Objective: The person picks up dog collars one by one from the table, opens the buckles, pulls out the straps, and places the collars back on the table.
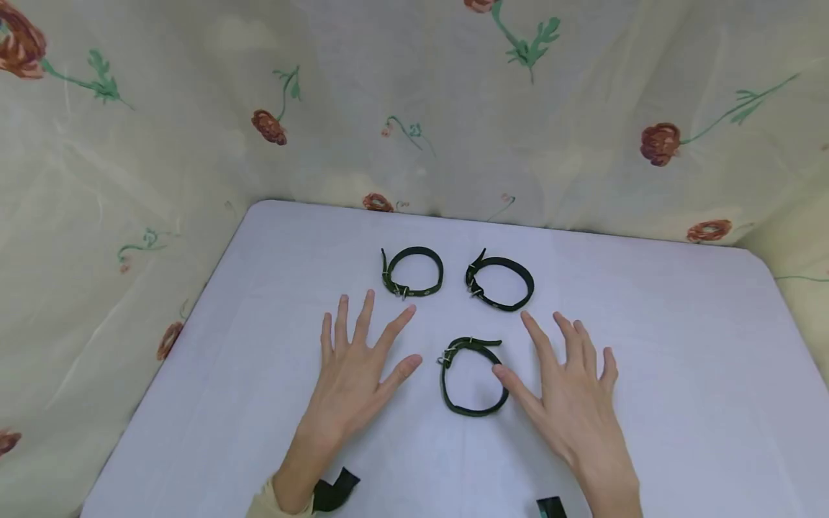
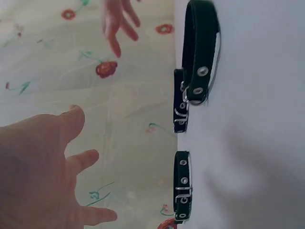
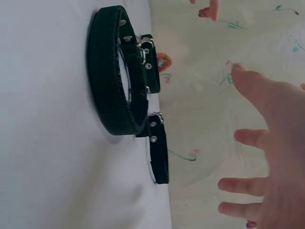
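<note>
Three dark green collars with metal buckles and eyelets stand on edge as loops on the white table. The back left collar [image 1: 442, 272] is just beyond the fingertips of my left hand [image 1: 352, 374]. Beyond my right hand [image 1: 573, 396] stands the back right collar [image 1: 532, 284]. Between the hands, nearer to me, is the front collar [image 1: 476, 413]; the right thumb overlaps its right side in the head view. Both hands have their fingers spread and hold nothing. In the wrist views, the left hand [image 2: 38, 171] and right hand [image 3: 286, 148] are raised above the tabletop.
The white table [image 1: 699, 360] has rounded far corners. A pale curtain [image 1: 453, 144] printed with red flowers hangs along its back and left side. Dark straps [image 1: 335, 492] show at both wrists.
</note>
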Action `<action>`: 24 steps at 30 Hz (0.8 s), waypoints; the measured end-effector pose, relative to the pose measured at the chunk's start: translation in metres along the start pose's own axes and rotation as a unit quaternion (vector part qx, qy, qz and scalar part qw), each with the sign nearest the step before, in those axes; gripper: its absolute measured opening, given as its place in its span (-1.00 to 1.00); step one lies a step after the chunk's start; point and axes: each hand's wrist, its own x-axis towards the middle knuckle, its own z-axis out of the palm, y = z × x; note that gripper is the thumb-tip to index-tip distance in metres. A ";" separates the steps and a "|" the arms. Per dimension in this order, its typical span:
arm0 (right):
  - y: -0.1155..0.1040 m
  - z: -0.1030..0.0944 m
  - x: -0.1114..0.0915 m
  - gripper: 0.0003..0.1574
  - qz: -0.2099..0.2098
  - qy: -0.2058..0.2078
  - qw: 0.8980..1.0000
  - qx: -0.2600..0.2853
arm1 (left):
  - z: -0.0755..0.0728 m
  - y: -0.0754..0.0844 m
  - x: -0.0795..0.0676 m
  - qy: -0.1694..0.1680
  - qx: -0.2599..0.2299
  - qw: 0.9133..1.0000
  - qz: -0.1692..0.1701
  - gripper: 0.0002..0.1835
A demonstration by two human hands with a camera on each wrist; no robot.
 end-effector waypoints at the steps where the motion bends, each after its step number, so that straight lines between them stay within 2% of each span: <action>1: -0.001 0.000 0.000 0.02 0.001 0.001 1.000 0.009 | 0.001 0.000 -0.001 -0.001 -0.005 1.000 0.001 -0.30; 4: -0.002 0.002 0.002 -0.09 0.007 -0.002 0.999 0.031 | 0.005 0.001 -0.002 -0.002 -0.038 0.999 0.003 -0.32; 7: -0.004 0.005 0.004 -0.16 0.018 -0.026 0.998 0.046 | 0.008 0.002 -0.002 -0.008 -0.101 0.995 0.000 -0.37; 9: -0.004 0.008 0.006 -0.19 0.022 -0.046 0.997 0.050 | 0.009 0.003 -0.002 -0.023 -0.159 0.987 -0.005 -0.39; 11: -0.005 0.014 0.007 -0.21 0.024 -0.064 0.996 0.055 | 0.011 0.003 -0.002 -0.046 -0.217 0.975 -0.017 -0.41; 13: -0.005 0.021 0.007 -0.22 0.023 -0.077 0.995 0.055 | 0.014 0.003 -0.001 -0.070 -0.276 0.958 -0.032 -0.42; 15: -0.006 0.027 0.007 -0.20 0.027 -0.092 0.994 0.050 | 0.018 0.003 -0.001 -0.098 -0.330 0.938 -0.048 -0.43; 18: -0.007 0.032 0.006 -0.20 0.029 -0.104 0.993 0.042 | 0.023 0.003 0.000 -0.139 -0.402 0.902 -0.073 -0.43; 21: -0.007 0.033 0.005 -0.28 0.026 -0.104 0.994 0.031 | 0.026 0.003 0.000 -0.180 -0.461 0.863 -0.104 -0.40; 24: -0.006 0.035 0.005 -0.39 0.015 -0.097 0.995 0.018 | 0.026 0.003 0.001 -0.206 -0.497 0.832 -0.137 -0.37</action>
